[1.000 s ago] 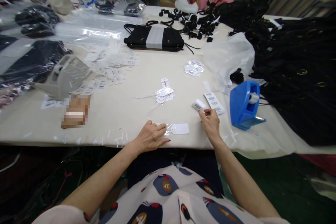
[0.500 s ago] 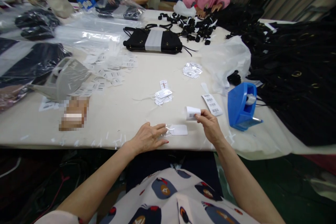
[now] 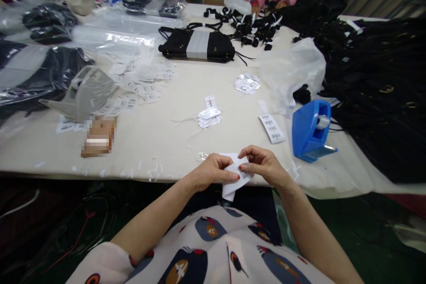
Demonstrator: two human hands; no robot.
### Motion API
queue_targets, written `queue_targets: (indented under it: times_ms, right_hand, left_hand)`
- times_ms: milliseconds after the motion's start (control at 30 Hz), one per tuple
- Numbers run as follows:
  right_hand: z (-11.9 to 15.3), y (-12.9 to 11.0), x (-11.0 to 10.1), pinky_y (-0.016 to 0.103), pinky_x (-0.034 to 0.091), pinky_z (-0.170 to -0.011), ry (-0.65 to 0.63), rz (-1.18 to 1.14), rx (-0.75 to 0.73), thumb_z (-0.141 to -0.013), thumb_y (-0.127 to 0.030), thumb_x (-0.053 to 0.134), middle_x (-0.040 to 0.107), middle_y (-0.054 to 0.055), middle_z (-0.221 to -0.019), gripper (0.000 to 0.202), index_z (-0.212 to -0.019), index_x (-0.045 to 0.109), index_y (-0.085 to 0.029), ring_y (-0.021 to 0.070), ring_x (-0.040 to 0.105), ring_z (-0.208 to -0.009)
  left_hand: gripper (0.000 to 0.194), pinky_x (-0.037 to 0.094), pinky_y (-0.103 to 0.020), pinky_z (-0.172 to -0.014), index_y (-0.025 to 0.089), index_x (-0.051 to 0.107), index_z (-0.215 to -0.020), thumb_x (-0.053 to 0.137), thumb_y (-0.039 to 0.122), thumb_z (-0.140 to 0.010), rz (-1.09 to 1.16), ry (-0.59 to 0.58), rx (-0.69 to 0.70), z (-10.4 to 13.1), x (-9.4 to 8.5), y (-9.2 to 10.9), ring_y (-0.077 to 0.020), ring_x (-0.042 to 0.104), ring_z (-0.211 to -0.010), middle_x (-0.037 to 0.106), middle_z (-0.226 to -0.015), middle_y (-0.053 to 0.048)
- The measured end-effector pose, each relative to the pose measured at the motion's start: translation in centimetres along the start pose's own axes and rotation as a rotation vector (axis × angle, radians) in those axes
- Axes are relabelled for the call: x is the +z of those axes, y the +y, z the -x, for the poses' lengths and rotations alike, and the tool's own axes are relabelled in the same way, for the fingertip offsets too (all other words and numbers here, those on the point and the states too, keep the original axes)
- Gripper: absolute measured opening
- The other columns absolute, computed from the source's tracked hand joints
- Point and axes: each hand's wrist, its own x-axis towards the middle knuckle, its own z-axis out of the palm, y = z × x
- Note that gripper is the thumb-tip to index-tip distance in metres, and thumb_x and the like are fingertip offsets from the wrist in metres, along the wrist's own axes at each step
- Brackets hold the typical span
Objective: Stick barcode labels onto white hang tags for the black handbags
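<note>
At the table's front edge my left hand pinches a white tag between thumb and fingers. My right hand closes on a white barcode label sheet, which overlaps the tag. The fingertips of both hands are close together. Beyond them lies a small pile of white tags with thin strings, and a second pile sits further back. A strip of barcode labels lies to the right, beside a blue tape dispenser.
A black folded bag with a white band lies mid-table. Grey dispenser, loose labels and clear plastic bags are at left. Black goods cover the right side. Two people are at the far side.
My left hand has lifted the white tag off the table and moved right. My right hand has brought the label sheet down against it. The view has shifted slightly.
</note>
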Motion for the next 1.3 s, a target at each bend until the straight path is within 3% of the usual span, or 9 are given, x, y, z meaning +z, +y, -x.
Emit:
queue_targets:
  times_ms: [100, 200, 300, 367, 567, 900, 1133, 1200, 1300]
  right_hand:
    - [-0.1, 0.6, 0.1, 0.027, 0.044, -0.06, 0.161, 0.094, -0.133, -0.065, -0.029, 0.07, 0.059, 0.0, -0.074, 0.031, -0.093, 0.059, -0.022, 0.0139, 0.055, -0.067]
    - [0.4, 0.8, 0.8, 0.035, 0.043, -0.081, 0.363, 0.401, -0.356, -0.071, -0.028, 0.065, 0.06, 0.004, -0.098, 0.028, -0.099, 0.061, -0.025, 0.019, 0.054, -0.092]
    - [1.3, 0.9, 1.9, 0.039, 0.036, -0.092, 0.369, 0.633, -0.462, -0.079, -0.025, 0.057, 0.06, 0.005, -0.104, 0.024, -0.102, 0.061, -0.025, 0.0204, 0.05, -0.102]
    - [1.8, 1.2, 2.7, 0.039, 0.036, -0.094, 0.328, 0.652, -0.45, -0.08, -0.026, 0.055, 0.062, 0.005, -0.105, 0.026, -0.106, 0.06, -0.025, 0.0209, 0.051, -0.102]
    - [2.3, 2.5, 3.8, 0.034, 0.045, -0.082, 0.355, 0.434, -0.279, -0.082, -0.029, 0.052, 0.064, 0.005, -0.097, 0.022, -0.101, 0.061, -0.023, 0.0187, 0.058, -0.091]
    - [2.5, 2.3, 3.8, 0.031, 0.044, -0.076, 0.407, 0.43, -0.306, -0.083, -0.031, 0.05, 0.066, 0.004, -0.087, 0.019, -0.088, 0.066, -0.021, 0.0172, 0.059, -0.082]
    - [2.5, 3.4, 3.9, 0.024, 0.04, -0.056, 0.426, 0.029, -0.033, -0.082, -0.043, 0.05, 0.061, 0.0, -0.068, 0.03, -0.083, 0.065, -0.017, 0.013, 0.052, -0.062]
    - [2.1, 3.8, 3.6, 0.026, 0.042, -0.061, 0.491, -0.101, -0.051, -0.08, -0.046, 0.052, 0.062, 0.002, -0.073, 0.033, -0.089, 0.064, -0.017, 0.0145, 0.054, -0.067]
    - [1.4, 4.0, 2.9, 0.034, 0.043, -0.079, 0.521, -0.24, -0.192, -0.073, -0.058, 0.054, 0.064, 0.005, -0.088, 0.048, -0.102, 0.059, -0.021, 0.0192, 0.057, -0.085]
  left_hand:
    - [0.023, 0.037, -0.022, -0.058, 0.01, 0.066, -0.065, 0.074, 0.031, -0.057, 0.119, 0.049, -0.012, 0.2, 0.8, -1.1, -0.0099, 0.05, -0.058, 0.059, -0.061, -0.001]
    - [0.02, 0.038, -0.022, -0.062, 0.012, 0.068, -0.066, 0.073, 0.029, -0.059, 0.166, 0.175, 0.02, 0.2, 1.5, -1.5, -0.0097, 0.05, -0.06, 0.06, -0.062, 0.0]
    - [0.016, 0.038, -0.022, -0.064, 0.012, 0.068, -0.069, 0.069, 0.027, -0.064, 0.127, 0.266, 0.096, 0.2, 1.9, -1.4, -0.0095, 0.049, -0.061, 0.059, -0.063, 0.001]
    - [0.014, 0.038, -0.022, -0.064, 0.013, 0.068, -0.07, 0.067, 0.026, -0.066, 0.095, 0.281, 0.132, 0.1, 2.0, -1.3, -0.0099, 0.049, -0.062, 0.059, -0.063, 0.001]
    - [0.015, 0.037, -0.021, -0.061, 0.011, 0.067, -0.072, 0.063, 0.025, -0.067, 0.076, 0.276, 0.09, 0.2, 2.5, -1.5, -0.0097, 0.048, -0.06, 0.057, -0.062, 0.001]
    - [0.016, 0.036, -0.022, -0.062, 0.01, 0.066, -0.07, 0.066, 0.025, -0.064, 0.096, 0.267, 0.074, 0.2, 2.9, -1.3, -0.0089, 0.047, -0.059, 0.057, -0.061, 0.001]
    - [0.017, 0.037, -0.022, -0.064, 0.011, 0.068, -0.076, 0.065, 0.025, -0.065, 0.099, 0.21, 0.052, 0.5, 2.7, -1.8, -0.01, 0.05, -0.061, 0.06, -0.064, 0.001]
    - [0.017, 0.037, -0.021, -0.062, 0.012, 0.068, -0.076, 0.065, 0.024, -0.065, 0.117, 0.189, 0.035, 0.9, 2.5, -1.9, -0.0101, 0.05, -0.061, 0.061, -0.065, 0.0]
    - [0.017, 0.037, -0.021, -0.061, 0.012, 0.068, -0.077, 0.065, 0.024, -0.065, 0.112, 0.161, -0.02, 2.3, 1.6, -2.1, -0.0104, 0.051, -0.06, 0.062, -0.065, 0.0]
